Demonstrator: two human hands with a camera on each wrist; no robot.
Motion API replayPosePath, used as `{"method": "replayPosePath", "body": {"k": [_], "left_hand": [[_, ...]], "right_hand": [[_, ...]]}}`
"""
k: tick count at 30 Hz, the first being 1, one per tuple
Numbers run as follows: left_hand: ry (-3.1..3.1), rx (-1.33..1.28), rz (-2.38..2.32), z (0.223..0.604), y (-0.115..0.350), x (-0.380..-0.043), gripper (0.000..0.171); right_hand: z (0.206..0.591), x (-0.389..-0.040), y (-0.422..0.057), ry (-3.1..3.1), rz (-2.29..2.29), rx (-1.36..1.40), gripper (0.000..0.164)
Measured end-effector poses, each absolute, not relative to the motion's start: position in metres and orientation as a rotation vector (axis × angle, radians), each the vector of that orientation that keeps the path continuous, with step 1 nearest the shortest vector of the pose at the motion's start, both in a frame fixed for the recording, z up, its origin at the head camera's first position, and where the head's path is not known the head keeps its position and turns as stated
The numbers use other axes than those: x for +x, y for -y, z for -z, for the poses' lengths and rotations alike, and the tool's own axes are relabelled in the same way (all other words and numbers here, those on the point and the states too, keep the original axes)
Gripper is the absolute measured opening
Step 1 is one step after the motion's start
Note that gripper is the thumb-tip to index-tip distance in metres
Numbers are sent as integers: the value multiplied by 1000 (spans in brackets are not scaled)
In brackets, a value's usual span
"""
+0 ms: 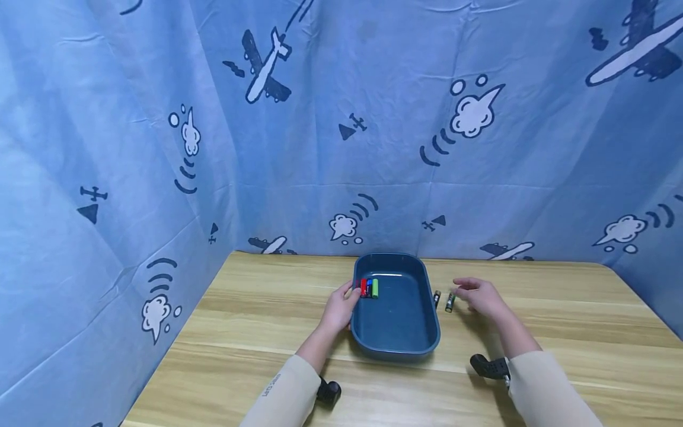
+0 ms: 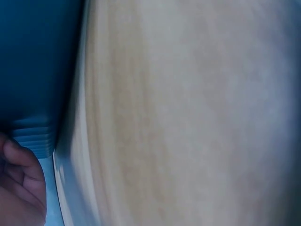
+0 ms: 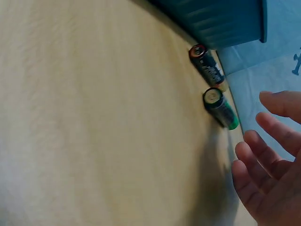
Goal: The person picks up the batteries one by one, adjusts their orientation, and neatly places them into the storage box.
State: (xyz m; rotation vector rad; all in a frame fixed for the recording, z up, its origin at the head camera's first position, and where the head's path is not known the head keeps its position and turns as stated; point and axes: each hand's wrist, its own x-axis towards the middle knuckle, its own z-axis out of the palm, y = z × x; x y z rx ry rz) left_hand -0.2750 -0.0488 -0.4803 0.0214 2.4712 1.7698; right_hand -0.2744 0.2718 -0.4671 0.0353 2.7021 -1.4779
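A dark blue rectangular tray (image 1: 395,349) stands on the table. My left hand (image 1: 338,307) grips its left rim, thumb over the edge; in the left wrist view that hand (image 2: 21,181) shows only in part, beside the tray's wall (image 2: 33,70). Inside the tray, near the left rim, a red battery (image 1: 364,287), a blue battery (image 1: 369,288) and a green battery (image 1: 375,289) lie side by side. Right of the tray lie a black battery (image 3: 207,67) and a black-and-green battery (image 3: 220,107). My right hand (image 3: 270,165) hovers beside the green-ended one, fingers loosely bent, holding nothing.
The wooden table (image 1: 240,332) ends at a blue curtain (image 1: 395,148) printed with planes and clouds, which hangs behind and at the left. A black wrist camera (image 1: 490,367) sticks out from the right sleeve, another wrist camera (image 1: 328,392) from the left.
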Motion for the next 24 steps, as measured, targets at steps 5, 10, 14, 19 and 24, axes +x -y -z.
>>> {"method": "replayPosePath", "body": {"k": [5, 10, 14, 19, 24], "left_hand": [[-2476, 14, -1775, 478, 48, -274, 45], [-2486, 1, -1775, 477, 47, -274, 45], [-2495, -1, -1768, 477, 47, -273, 45], [-2488, 15, -1789, 476, 48, -272, 45], [-2469, 24, -1814, 477, 48, -274, 45]], "right_hand": [[472, -271, -273, -2700, 1441, 39, 48], [477, -270, -274, -2719, 1399, -20, 56], [482, -269, -274, -2768, 1344, -125, 65], [487, -267, -272, -2801, 1325, -216, 71], [487, -266, -269, -2836, 1296, -193, 71]]}}
